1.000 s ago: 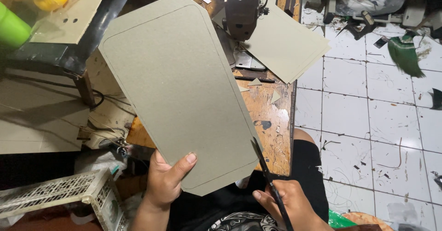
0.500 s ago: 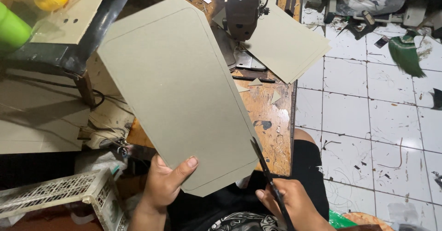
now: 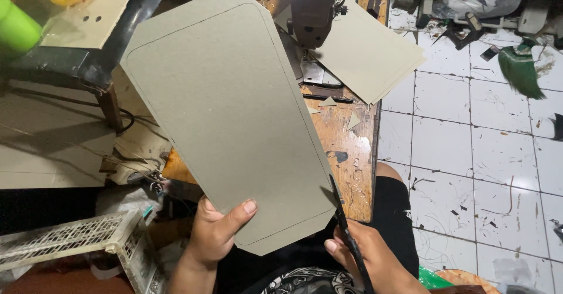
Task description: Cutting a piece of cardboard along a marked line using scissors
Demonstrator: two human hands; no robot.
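We hold a large grey cardboard panel [image 3: 234, 118] up in front of us, above the wooden tabletop [image 3: 346, 153]. Our left hand [image 3: 220, 232] grips its lower edge, thumb lying across the front face while the other fingers are hidden behind the board. A thin line runs just inside the panel's outline, with rounded corners at the top and trimmed corners below.

Our right hand [image 3: 366, 259] is closed around black scissors [image 3: 346, 229]; the blades point upward and meet the panel's lower right edge. The handles are buried in the hand and partly cut off by the bottom of the frame, so we cannot make out how far the blades stand apart.

Behind the panel, a sewing machine [image 3: 314, 9] stands on the tabletop, its base hidden by the board. Beside it lies a stack of grey cardboard sheets [image 3: 369, 56] jutting over the tabletop's edge, with small triangular offcuts [image 3: 340, 111] nearby. A white plastic basket [image 3: 76, 238] sits low at the left, partly cut off.
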